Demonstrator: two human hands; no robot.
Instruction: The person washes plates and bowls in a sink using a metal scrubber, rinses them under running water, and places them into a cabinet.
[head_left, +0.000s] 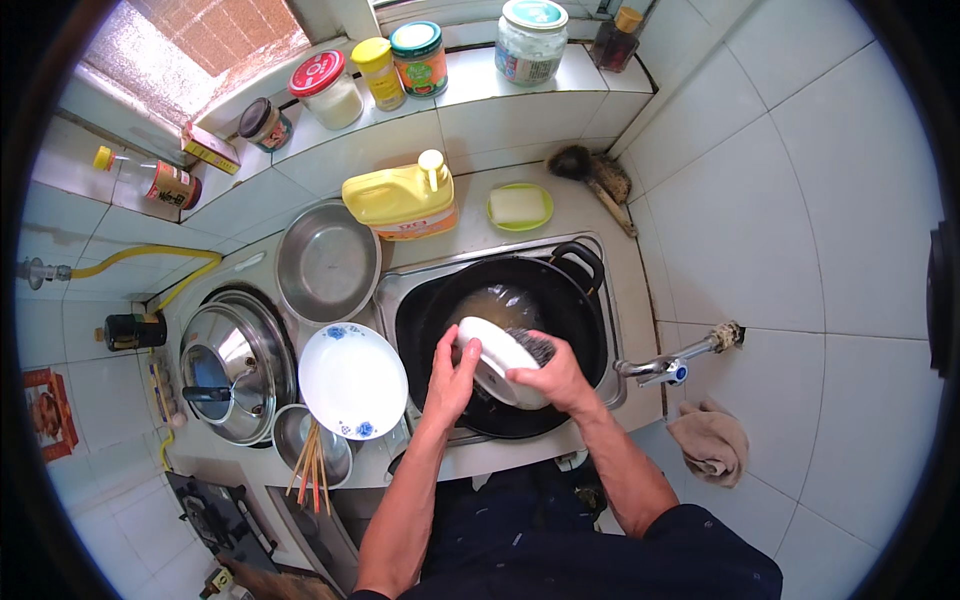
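Note:
Over a black wok (480, 274) set in the sink, my left hand (452, 379) holds a white bowl (495, 349) by its left side. The bowl is tilted, its underside partly towards me. My right hand (553, 375) presses a grey steel wool scourer (534, 345) against the bowl's right side and grips the rim with the thumb. Shallow cloudy water (499, 307) lies in the wok. Left of my left hand is a white plate with blue flowers (352, 381).
A lidded steel pot (236, 367), a steel basin (328, 262) and a steel bowl with chopsticks (337, 457) stand left. Behind the sink are a yellow detergent jug (405, 199) and a soap dish (520, 207). A faucet (660, 366) juts from the right wall.

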